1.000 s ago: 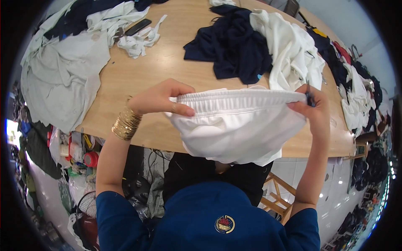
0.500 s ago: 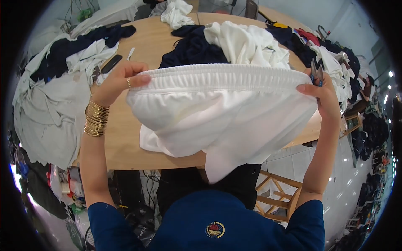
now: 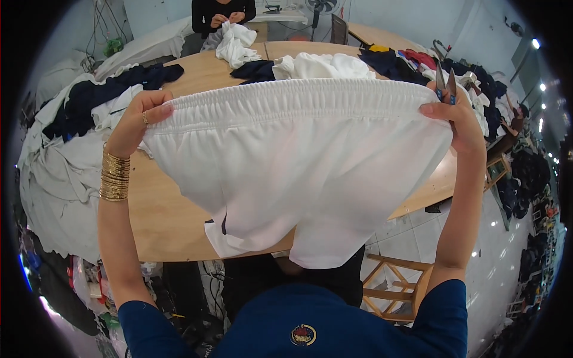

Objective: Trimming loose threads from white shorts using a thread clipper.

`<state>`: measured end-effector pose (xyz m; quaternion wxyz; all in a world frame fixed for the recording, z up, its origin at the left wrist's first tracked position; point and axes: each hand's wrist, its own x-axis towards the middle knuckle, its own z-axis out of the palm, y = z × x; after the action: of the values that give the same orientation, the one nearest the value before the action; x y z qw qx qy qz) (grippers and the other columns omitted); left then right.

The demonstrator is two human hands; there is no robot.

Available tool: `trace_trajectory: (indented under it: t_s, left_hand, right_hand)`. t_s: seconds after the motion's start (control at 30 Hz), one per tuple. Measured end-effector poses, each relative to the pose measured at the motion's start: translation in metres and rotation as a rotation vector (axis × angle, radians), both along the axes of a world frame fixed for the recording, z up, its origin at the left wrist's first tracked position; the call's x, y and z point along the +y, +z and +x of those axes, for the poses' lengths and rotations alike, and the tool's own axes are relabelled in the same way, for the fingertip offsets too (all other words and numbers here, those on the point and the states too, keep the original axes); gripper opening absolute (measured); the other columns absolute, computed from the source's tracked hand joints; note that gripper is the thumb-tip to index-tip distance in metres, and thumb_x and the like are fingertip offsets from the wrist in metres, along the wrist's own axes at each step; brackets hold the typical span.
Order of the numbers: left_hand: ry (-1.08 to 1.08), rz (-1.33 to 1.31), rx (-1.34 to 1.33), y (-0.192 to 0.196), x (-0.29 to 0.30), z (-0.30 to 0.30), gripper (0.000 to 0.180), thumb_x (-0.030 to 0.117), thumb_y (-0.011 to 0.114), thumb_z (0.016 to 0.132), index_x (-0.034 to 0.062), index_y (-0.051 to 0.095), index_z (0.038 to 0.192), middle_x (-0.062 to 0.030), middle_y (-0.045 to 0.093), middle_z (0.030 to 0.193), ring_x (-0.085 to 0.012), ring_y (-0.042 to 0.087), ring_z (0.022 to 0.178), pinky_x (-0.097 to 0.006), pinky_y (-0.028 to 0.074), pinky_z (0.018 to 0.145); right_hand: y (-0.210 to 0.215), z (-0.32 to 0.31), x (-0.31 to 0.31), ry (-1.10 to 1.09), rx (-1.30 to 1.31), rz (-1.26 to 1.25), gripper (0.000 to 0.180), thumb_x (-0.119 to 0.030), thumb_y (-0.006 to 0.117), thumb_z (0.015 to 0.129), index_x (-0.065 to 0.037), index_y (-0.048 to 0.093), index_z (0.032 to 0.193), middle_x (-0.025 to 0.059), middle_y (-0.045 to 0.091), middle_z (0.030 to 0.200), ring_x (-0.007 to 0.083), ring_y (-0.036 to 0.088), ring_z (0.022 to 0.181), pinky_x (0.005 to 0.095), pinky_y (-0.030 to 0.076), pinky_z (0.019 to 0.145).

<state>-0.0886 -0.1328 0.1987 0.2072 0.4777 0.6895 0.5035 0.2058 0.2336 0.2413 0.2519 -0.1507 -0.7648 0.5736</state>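
Wooden bench (image 3: 162, 222) below the fingers (image 3: 160, 113), white shorts (image 3: 298, 155) hanging between them, left hand (image 3: 131, 126) with fingers clamped on one waistband (image 3: 292, 101) end, right hand (image 3: 464, 124) clamped on the other, snips (image 3: 452, 82) jutting up from the right fingers.

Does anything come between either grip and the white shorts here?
Nothing visible: the left grip and right grip both hold the white shorts by the waistband. The scissors in the right grip stick out beside the waistband.

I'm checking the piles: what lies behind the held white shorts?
Beyond the white shorts, white cloth and navy cloth show on the table; the shorts hide their nearer parts.
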Motion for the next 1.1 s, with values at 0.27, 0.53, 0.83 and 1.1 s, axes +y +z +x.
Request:
trace_trajectory:
  t_s: [0.27,0.53,0.83,1.1]
  left_hand:
    - [0.032,-0.028,0.131,0.015,-0.008,0.008,0.026,0.026,0.059,0.085,0.0048,0.052,0.071,0.0081,0.046,0.068,-0.0008,0.039,0.064,-0.018,0.033,0.059]
    - [0.049,-0.024,0.089,0.029,0.0,0.021,0.026,0.026,0.062,0.084,0.0033,0.057,0.073,0.0085,0.048,0.067,-0.0004,0.04,0.063,-0.018,0.034,0.059]
    - [0.017,-0.136,0.101,0.015,0.016,0.04,0.024,0.024,0.063,0.081,0.0034,0.055,0.071,0.0069,0.049,0.064,-0.0008,0.041,0.062,-0.018,0.034,0.056]
    - [-0.277,-0.171,-0.288,-0.055,0.059,0.092,0.032,0.023,0.068,0.08,-0.0002,0.064,0.101,-0.0012,0.065,0.086,-0.0043,0.055,0.075,-0.021,0.045,0.07]
  right_hand:
    - [0.01,0.002,0.0,0.031,0.001,0.102,0.029,-0.004,0.069,0.062,-0.004,0.054,0.087,0.0023,0.058,0.073,0.0103,0.055,0.062,0.0229,0.043,0.06]
    - [0.004,-0.009,0.009,-0.001,-0.019,0.058,0.025,-0.001,0.066,0.064,-0.003,0.055,0.087,0.0041,0.06,0.073,0.0117,0.057,0.062,0.0238,0.045,0.06]
    - [-0.005,-0.017,0.003,0.038,-0.069,0.138,0.021,-0.004,0.068,0.064,-0.004,0.057,0.082,0.0005,0.057,0.071,0.0086,0.054,0.06,0.0219,0.042,0.059]
    - [-0.11,-0.063,0.021,-0.204,-0.095,1.063,0.025,-0.017,0.068,0.073,-0.004,0.061,0.093,0.0088,0.063,0.08,0.0201,0.061,0.073,0.0291,0.046,0.065]
